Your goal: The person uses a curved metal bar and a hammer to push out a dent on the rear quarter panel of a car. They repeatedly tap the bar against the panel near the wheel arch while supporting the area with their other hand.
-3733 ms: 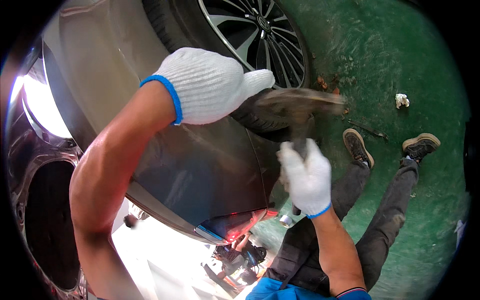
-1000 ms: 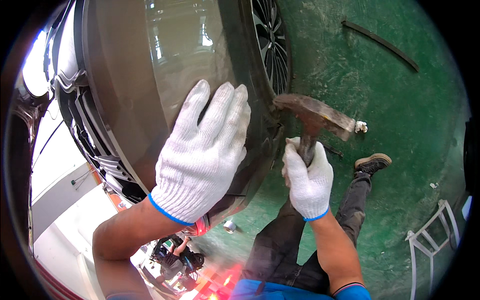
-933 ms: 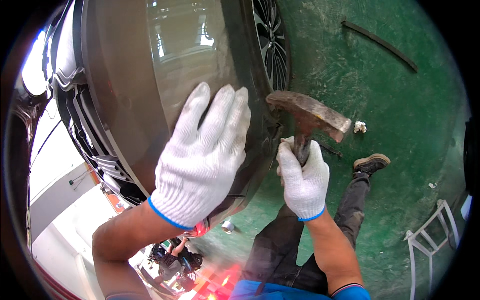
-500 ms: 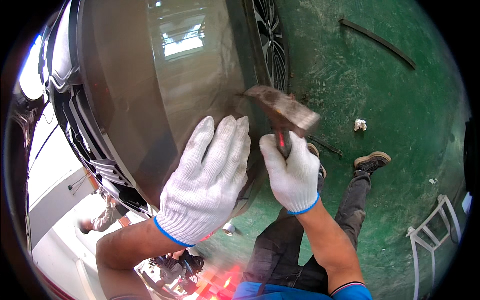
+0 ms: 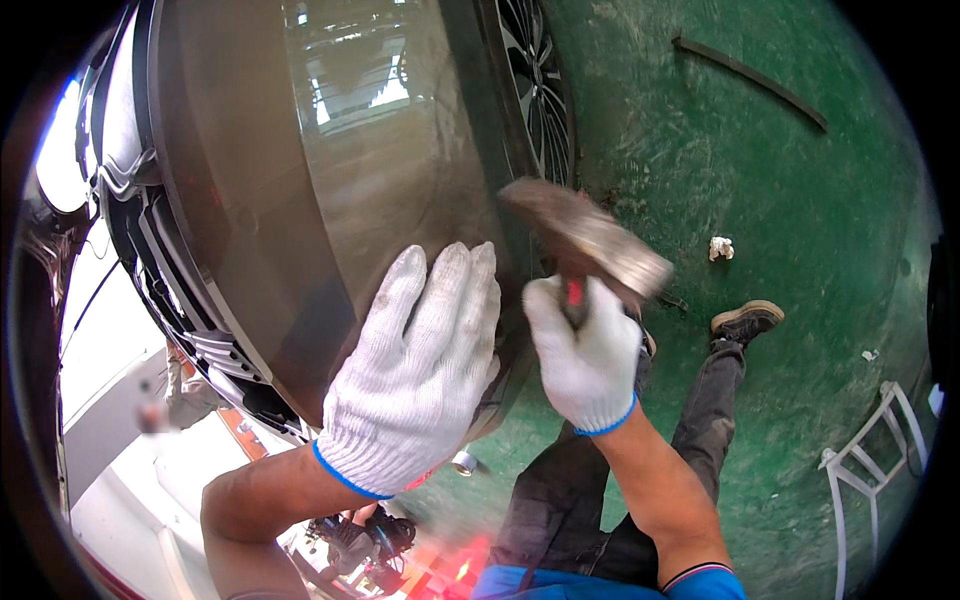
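Wedge-ended hammer [image 5: 603, 246] at the car's body panel [image 5: 390, 185]

Hammering looks under way — how much is done or left cannot be told. The right hand [image 5: 588, 350] is clamped round the handle; the left hand [image 5: 415, 370] lies on the panel, fingers straight, slightly apart. The blurred head slants upper left to lower right — tapered end panelward, contact unclear.

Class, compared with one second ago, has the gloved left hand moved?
Yes: judged against the car wheel, the left hand has shifted away from it, toward the picture's lower edge.
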Demonstrator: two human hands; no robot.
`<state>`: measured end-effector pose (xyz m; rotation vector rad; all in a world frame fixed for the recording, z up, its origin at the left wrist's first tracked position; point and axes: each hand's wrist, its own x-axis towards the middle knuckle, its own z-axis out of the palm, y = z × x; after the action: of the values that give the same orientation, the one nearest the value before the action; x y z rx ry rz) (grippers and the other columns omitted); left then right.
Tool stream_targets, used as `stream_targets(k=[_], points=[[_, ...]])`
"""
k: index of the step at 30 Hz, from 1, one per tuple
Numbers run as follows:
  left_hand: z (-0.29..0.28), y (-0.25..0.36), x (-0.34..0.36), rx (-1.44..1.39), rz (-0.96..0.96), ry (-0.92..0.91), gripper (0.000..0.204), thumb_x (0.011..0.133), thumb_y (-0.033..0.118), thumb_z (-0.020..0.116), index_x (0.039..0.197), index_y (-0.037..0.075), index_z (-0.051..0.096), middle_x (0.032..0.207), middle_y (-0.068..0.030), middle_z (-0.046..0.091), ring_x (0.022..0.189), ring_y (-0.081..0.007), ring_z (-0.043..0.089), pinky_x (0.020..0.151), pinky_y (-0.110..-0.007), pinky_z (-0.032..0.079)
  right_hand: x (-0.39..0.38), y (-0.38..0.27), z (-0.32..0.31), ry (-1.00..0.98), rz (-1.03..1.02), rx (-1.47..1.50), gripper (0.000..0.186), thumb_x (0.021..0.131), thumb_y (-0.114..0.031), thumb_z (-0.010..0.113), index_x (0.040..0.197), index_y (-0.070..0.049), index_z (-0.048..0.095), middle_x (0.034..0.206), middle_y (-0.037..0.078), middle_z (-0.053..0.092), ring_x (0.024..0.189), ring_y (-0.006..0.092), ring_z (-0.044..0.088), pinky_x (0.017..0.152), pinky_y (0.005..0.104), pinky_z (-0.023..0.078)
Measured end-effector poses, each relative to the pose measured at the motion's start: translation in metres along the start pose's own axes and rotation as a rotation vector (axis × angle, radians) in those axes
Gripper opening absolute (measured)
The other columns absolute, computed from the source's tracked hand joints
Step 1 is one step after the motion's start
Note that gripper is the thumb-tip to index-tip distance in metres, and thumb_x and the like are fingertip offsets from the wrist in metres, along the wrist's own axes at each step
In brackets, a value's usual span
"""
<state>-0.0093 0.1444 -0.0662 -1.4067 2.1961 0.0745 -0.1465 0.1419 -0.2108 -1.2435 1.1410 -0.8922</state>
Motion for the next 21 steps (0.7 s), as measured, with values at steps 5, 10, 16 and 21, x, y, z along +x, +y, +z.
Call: stream_targets(k=[5, 10, 16, 21], points=[[-0.002, 0.0, -0.001, 0.025, 0.005, -0.009, 0.067, 0.072, 0.032, 0.084, 0.129, -0.002, 0.07, 0.148, -0.0177, 0.06, 0.143, -0.0338, 0.049, 0.123, -0.054, 0.038, 0.003, -0.011, -0.003, 0.046, 0.006, 0.007, 0.019, 0.094, -0.015, 0.079, 0.096, -0.001, 0.067, 0.077, 0.015, 0.072, 0.065, 0.0327, 0.073, 0.058, 0.0383, 0.056], [0.001, 0.001, 0.0, -0.014, -0.001, 0.004, 0.067, 0.072, 0.033, 0.085, 0.128, -0.001, 0.07, 0.148, -0.0176, 0.06, 0.143, -0.0335, 0.05, 0.122, -0.054, 0.038, -0.002, 0.003, -0.001, -0.061, 0.023, -0.02, 0.026, 0.095, -0.014, 0.078, 0.113, 0.001, 0.067, 0.08, 0.015, 0.074, 0.067, 0.0326, 0.074, 0.06, 0.0371, 0.057], [-0.002, 0.002, 0.004, 0.004, -0.006, -0.01, 0.069, 0.069, 0.033, 0.086, 0.127, -0.001, 0.071, 0.148, -0.018, 0.06, 0.142, -0.0333, 0.051, 0.122, -0.054, 0.039, 0.004, 0.002, 0.0, -0.005, -0.03, -0.013, 0.023, 0.095, -0.017, 0.079, 0.104, -0.001, 0.065, 0.076, 0.014, 0.072, 0.065, 0.0317, 0.074, 0.056, 0.0373, 0.055], [-0.001, 0.0, 0.004, -0.01, -0.004, -0.009, 0.069, 0.068, 0.033, 0.087, 0.127, -0.001, 0.071, 0.147, -0.0174, 0.06, 0.142, -0.0333, 0.051, 0.122, -0.054, 0.039, 0.01, -0.005, -0.004, 0.002, -0.031, 0.051, 0.026, 0.095, -0.02, 0.078, 0.104, -0.002, 0.063, 0.072, 0.013, 0.07, 0.061, 0.0311, 0.072, 0.053, 0.0372, 0.054]])
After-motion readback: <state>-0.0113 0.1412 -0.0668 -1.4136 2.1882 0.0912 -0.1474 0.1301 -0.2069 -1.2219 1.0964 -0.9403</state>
